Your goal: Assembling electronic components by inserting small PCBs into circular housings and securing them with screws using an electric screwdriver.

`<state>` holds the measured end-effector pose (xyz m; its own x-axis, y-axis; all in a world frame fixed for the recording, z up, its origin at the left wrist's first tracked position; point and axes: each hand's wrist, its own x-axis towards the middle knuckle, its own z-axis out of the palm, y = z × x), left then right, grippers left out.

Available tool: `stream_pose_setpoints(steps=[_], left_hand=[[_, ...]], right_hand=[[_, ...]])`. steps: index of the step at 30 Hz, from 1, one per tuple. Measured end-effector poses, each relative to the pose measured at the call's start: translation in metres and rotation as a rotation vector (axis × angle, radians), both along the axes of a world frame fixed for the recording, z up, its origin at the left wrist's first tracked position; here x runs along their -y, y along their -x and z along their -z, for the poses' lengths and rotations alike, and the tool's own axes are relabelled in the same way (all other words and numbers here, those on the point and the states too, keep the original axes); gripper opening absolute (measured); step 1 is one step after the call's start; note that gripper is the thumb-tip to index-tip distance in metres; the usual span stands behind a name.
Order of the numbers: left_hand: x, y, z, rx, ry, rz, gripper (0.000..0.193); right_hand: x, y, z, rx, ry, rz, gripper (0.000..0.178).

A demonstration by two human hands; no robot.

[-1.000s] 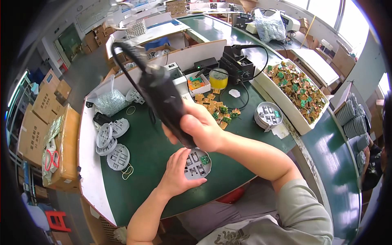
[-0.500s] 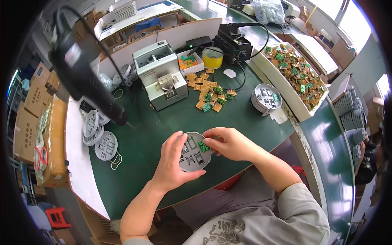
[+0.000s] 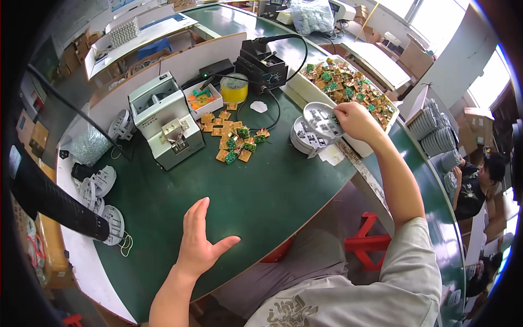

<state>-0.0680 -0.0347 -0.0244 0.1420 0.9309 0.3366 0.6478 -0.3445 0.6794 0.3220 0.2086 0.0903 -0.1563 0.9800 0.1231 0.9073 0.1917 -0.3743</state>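
My right hand [image 3: 354, 121] is closed on the rim of a round grey plastic disc [image 3: 320, 120] with slots and small fittings. The disc is tilted over a stack of similar grey discs [image 3: 303, 141] at the right of the green bench; I cannot tell whether they touch. A bit of green shows by my fingertips. My left hand [image 3: 199, 245] is empty over the front of the bench, thumb spread from the fingers. In the middle lies a loose pile of small copper and green circuit boards [image 3: 234, 140].
A white tray [image 3: 298, 86] heaped with circuit boards stands beyond the disc stack. Left of the board pile is a grey-white bench machine [image 3: 166, 122]. A black powered screwdriver [image 3: 60, 201] hangs at the left, above more grey discs [image 3: 113, 224]. Another person [image 3: 474, 188] sits at far right.
My right hand has carried the disc from in front of me up and right to the stack. My left hand has let go of it and opened. The view has shifted right.
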Motion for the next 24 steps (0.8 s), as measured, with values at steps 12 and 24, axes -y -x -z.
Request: stream_pose_setpoints(steps=[12, 24], left_hand=[[-0.002, -0.003, -0.003, -0.035, 0.042, -0.021, 0.087], [0.036, 0.048, -0.052, -0.387, -0.253, -0.477, 0.024]], right_hand=[[-0.011, 0.008, 0.035, 0.067, -0.018, 0.087, 0.025], [0.073, 0.029, 0.009, -0.364, -0.324, -0.233, 0.016]])
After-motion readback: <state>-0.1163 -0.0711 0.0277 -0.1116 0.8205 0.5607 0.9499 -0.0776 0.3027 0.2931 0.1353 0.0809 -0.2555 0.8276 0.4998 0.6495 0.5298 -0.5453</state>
